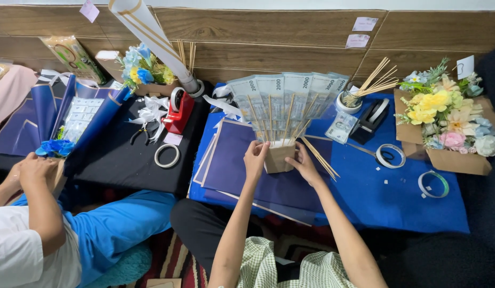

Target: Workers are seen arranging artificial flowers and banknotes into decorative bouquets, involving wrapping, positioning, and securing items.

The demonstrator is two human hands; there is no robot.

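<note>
We hold a small brown cardboard box (278, 158) between our left hand (255, 158) and right hand (303, 164), fingers clamped on its sides, over dark blue paper sheets (231, 165) on the blue-covered table (397, 200). Banknotes on wooden skewers (286, 96) fan up from it; a tape dispenser (371, 118) lies farther right.

I see two low work surfaces side by side against a wood-panelled wall. The right one is a tabletop under a blue cloth (397, 205). On it lie dark blue paper sheets (242, 170), loose wooden sticks (319, 157), a black tape dispenser (371, 118), scissors (383, 154), a tape roll (433, 184), a white cup of sticks (349, 102) and a brown box of artificial flowers (450, 138). The left tabletop has a black cover (124, 165), carrying a red tape dispenser (179, 113), a white tape ring (167, 156), white ribbon bows (150, 114) and rolled blue wrapping paper (50, 114).
</note>
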